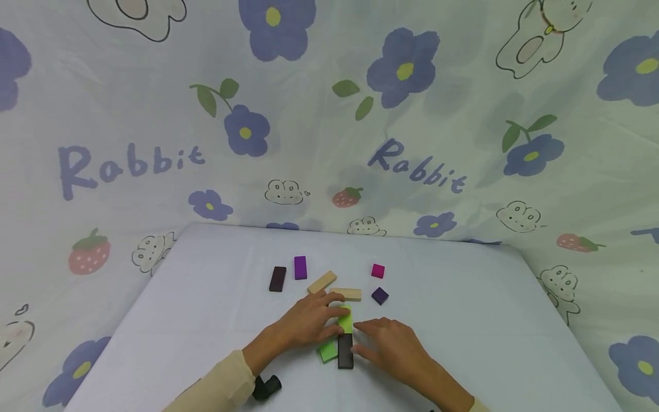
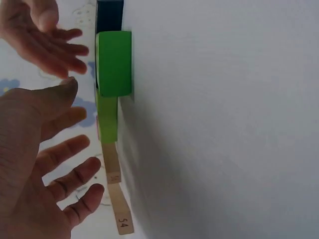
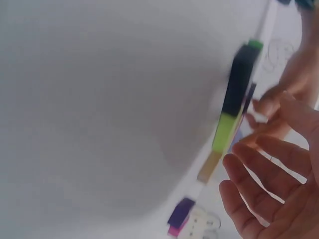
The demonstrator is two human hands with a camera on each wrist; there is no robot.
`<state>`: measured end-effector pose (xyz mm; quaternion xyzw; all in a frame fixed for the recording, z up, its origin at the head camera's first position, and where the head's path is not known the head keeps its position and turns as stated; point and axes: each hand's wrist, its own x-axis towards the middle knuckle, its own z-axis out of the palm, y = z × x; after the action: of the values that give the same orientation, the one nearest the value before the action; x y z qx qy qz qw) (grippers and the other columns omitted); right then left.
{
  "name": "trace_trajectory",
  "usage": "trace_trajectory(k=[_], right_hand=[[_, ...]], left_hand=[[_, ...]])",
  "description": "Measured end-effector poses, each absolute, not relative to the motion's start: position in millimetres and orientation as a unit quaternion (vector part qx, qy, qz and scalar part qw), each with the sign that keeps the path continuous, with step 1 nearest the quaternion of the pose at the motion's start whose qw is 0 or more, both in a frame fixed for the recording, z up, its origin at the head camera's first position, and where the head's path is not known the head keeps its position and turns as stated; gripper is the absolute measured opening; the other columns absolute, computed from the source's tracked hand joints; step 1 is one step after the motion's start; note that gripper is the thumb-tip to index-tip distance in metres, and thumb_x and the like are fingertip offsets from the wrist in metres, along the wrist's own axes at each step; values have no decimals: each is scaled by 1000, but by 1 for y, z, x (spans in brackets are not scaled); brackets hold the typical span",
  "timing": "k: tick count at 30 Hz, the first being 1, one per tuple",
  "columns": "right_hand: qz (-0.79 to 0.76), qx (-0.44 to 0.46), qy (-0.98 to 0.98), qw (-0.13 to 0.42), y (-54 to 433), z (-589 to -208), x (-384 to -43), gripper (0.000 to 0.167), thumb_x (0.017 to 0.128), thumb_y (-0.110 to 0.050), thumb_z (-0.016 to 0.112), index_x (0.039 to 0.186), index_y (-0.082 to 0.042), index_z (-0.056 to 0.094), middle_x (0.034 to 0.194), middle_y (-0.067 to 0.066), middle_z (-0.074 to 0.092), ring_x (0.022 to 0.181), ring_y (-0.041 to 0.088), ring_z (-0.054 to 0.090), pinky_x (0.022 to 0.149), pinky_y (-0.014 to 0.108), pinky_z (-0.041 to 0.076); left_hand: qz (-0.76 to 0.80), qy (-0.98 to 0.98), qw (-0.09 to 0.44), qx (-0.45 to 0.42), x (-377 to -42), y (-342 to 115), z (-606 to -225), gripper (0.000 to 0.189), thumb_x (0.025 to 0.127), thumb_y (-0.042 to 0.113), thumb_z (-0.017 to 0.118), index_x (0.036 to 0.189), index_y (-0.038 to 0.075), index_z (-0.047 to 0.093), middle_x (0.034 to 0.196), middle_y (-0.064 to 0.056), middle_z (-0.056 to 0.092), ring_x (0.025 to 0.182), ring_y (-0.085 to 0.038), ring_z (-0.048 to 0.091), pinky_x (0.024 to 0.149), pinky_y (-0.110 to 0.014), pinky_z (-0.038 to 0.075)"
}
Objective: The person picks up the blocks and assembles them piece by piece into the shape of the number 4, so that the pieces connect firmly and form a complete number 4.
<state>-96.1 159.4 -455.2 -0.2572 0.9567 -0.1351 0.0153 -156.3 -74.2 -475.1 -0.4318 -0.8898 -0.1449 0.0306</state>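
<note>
1. The left hand (image 1: 310, 321) is hovering over the lime block (image 1: 346, 325), coming from its left side. Its fingers are spreading loosely and are not gripping anything; whether a fingertip is touching the block, one cannot tell.
2. The right hand (image 1: 389, 347) is hanging on the other side, just to the right of the lime block and the dark block (image 1: 345, 351). Its fingers are spreading apart in the right wrist view and are pinching nothing; its contact with the dark block is also not possible to tell.
3. So the lime block is lying between the two hands, and the dark block is continuing the line from its near end, toward the person.
4. The green block (image 1: 327, 353) is sitting just left of the dark block, slightly turned, on the near side of the left hand.
5. Beyond the left fingertips, one wooden block (image 1: 350, 294) is lying crosswise, and the second wooden block (image 1: 322, 282) is lying slantwise to its left.
6. Farther left, the dark brown block (image 1: 278, 278) and the purple block (image 1: 300, 268) are resting near each other.
7. To the right of the wooden blocks, the dark purple cube (image 1: 380, 296) is lying nearer to the person than the magenta cube (image 1: 378, 271).
8. The white table (image 1: 463, 286) is supporting all these pieces.
</note>
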Motion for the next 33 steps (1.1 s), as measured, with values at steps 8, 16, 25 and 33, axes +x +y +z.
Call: trace_trajectory(k=[8,16,25,33], right_hand=[[-182,-169,968,-20,180,-451,-111,55,83,-44,82,129,-15,69,115,1,72,103,22,69,81,43,58],[-212,-115,969,-44,195,-457,-124,71,78,-43,87,135,-12,61,121,2,65,105,21,66,80,42,58],[-237,-98,966,-39,205,-465,-137,73,80,-40,86,138,-6,58,122,7,63,105,25,65,78,42,57],[-228,-69,971,-18,208,-470,-148,73,79,-40,87,137,-5,59,122,8,65,107,26,65,82,44,57]], left_hand=[[-123,-906,-16,-406,-143,-72,-468,62,95,57,63,144,19,57,148,-1,50,125,-23,48,104,-47,43],[-86,-917,-25,-388,-135,-71,-466,73,94,65,57,148,17,51,152,-1,45,126,-23,45,103,-47,42],[-62,-920,-5,-387,-134,-70,-470,75,94,66,57,148,15,51,150,-1,46,124,-22,46,98,-45,43],[-52,-921,-4,-387,-132,-69,-470,71,93,65,59,143,15,57,144,1,51,121,-21,48,95,-42,43]])
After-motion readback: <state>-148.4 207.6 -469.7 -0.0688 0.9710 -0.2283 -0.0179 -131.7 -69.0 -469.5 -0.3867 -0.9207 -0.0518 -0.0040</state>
